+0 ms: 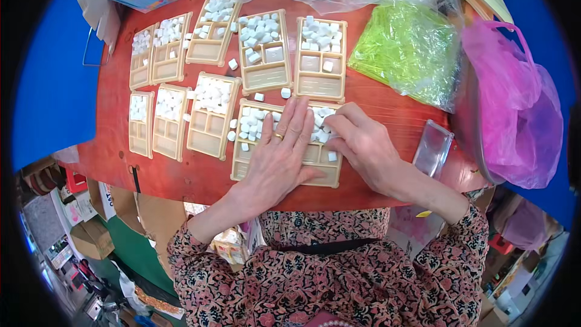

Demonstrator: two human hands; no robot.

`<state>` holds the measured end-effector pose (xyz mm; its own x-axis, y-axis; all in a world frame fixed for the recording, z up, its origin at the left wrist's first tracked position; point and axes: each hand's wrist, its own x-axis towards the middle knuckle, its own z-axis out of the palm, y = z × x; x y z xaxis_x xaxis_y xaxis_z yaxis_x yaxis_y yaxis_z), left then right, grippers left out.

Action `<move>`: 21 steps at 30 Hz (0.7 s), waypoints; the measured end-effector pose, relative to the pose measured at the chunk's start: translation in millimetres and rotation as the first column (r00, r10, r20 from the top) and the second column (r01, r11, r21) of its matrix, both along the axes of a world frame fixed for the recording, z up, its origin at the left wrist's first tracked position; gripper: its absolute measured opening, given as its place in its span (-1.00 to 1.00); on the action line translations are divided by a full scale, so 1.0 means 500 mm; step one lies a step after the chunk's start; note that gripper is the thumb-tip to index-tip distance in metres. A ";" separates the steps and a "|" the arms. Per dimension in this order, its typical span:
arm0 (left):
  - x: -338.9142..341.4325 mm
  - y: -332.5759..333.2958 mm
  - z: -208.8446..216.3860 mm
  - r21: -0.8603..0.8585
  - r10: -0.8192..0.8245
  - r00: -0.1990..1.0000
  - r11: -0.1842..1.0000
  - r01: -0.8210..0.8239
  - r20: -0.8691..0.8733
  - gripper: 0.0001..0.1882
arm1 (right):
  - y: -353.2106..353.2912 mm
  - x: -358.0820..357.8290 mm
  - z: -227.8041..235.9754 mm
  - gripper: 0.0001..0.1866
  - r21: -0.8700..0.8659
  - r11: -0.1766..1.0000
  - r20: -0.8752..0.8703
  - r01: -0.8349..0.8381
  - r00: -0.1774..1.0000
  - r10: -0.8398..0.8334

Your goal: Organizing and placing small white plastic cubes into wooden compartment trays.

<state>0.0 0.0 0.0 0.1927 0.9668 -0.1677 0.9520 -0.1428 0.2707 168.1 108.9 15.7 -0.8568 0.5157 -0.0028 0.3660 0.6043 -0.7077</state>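
My left hand lies flat, fingers stretched out, over the near beige compartment tray and its small white cubes. It hides the tray's middle, so I cannot tell whether this is one tray or two side by side. My right hand is at that tray's right side, fingers curled and thumb near the fingertips among the white cubes there. Whether a cube is between those fingertips is hidden. A single white cube sits in a lower compartment just left of the right hand.
Several similar trays with white cubes stand in two rows on the red table. Loose cubes lie between them. To the right are a bag of yellow-green sticks, a clear plastic box and a pink bag.
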 end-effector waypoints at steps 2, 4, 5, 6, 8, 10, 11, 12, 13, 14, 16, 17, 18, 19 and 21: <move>0.003 -0.002 0.002 0.043 0.047 0.998 0.998 -0.048 0.034 0.12 | 0.002 0.006 0.008 -0.68 0.031 0.997 -0.063 0.075 0.995 -0.073; 0.000 -0.004 0.005 0.062 0.015 0.999 0.998 -0.018 0.044 0.11 | 0.005 0.015 0.004 -0.68 0.070 0.994 -0.065 0.080 0.995 -0.076; 0.000 -0.005 0.007 0.083 -0.017 0.999 0.996 0.013 0.049 0.11 | 0.005 0.017 0.002 -0.68 0.111 0.990 -0.069 0.085 0.995 -0.078; 0.006 -0.005 0.005 0.084 -0.013 0.999 0.996 0.009 0.048 0.11 | 0.003 0.015 -0.003 -0.68 0.111 0.990 -0.070 0.081 0.995 -0.074; 0.026 -0.001 0.004 0.106 -0.085 0.991 0.992 0.074 0.106 0.07 | -0.006 0.012 -0.007 -0.46 0.184 0.976 -0.125 0.120 0.987 -0.098; 0.036 -0.006 -0.013 0.075 -0.088 0.994 0.994 0.083 0.063 0.05 | -0.032 0.011 -0.003 -0.31 0.162 0.985 -0.018 0.052 0.999 -0.049; 0.040 -0.010 -0.023 0.043 -0.093 0.995 0.995 0.092 0.022 0.03 | -0.046 0.013 0.000 -0.16 0.133 0.991 0.089 -0.013 0.996 0.001; 0.042 -0.014 -0.033 0.093 -0.090 0.995 0.991 0.093 -0.037 -0.01 | -0.060 0.020 -0.011 0.04 0.000 0.998 0.153 -0.062 0.986 0.061; 0.046 -0.010 -0.027 0.099 -0.096 0.995 0.990 0.099 -0.035 -0.01 | -0.067 0.026 -0.024 0.04 0.006 0.998 0.156 -0.056 0.986 0.055; 0.048 -0.004 -0.018 0.085 -0.095 0.995 0.992 0.098 -0.031 -0.02 | -0.072 0.031 -0.035 0.03 0.048 0.997 0.146 -0.059 0.988 0.052; 0.049 0.000 -0.011 0.070 -0.089 0.995 0.993 0.091 -0.035 -0.03 | -0.073 0.033 -0.041 0.03 0.089 0.994 0.129 -0.067 0.990 0.055; 0.049 0.003 -0.009 0.090 -0.088 0.996 0.992 0.090 -0.026 -0.03 | -0.071 0.033 -0.039 0.03 0.107 0.992 0.145 -0.072 0.988 0.056; 0.046 0.004 -0.010 0.107 -0.088 0.996 0.990 0.089 -0.019 -0.03 | -0.069 0.028 -0.036 0.03 0.123 0.989 0.159 -0.077 0.986 0.057; 0.040 0.004 -0.012 0.109 -0.088 0.996 0.990 0.090 -0.025 -0.03 | -0.063 0.025 -0.027 0.03 0.126 0.989 0.154 -0.077 0.986 0.057; 0.023 0.008 -0.013 0.128 -0.117 0.978 0.987 0.095 0.174 -0.13 | -0.036 0.019 0.012 -0.04 0.056 0.995 0.248 -0.078 0.967 0.061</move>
